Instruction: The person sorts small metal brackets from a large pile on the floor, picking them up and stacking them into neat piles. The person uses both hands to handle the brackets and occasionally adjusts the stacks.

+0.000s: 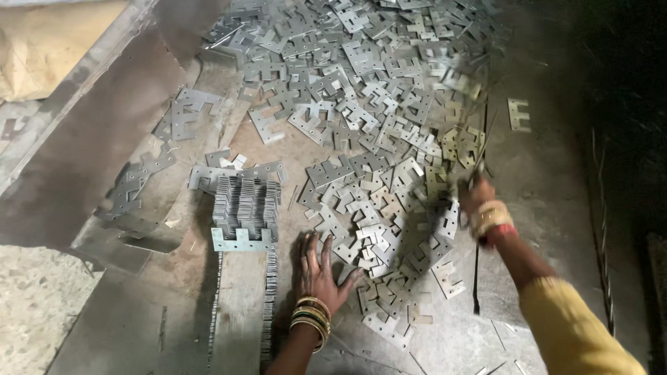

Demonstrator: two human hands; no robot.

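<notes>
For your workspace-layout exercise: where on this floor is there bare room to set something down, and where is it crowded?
Bare patches: right of the loose metal plates, around a lone plate; and the speckled floor at lower left. Crowded: the heap from top centre down to the left hand and right hand, and beside the stacked plates.
</notes>
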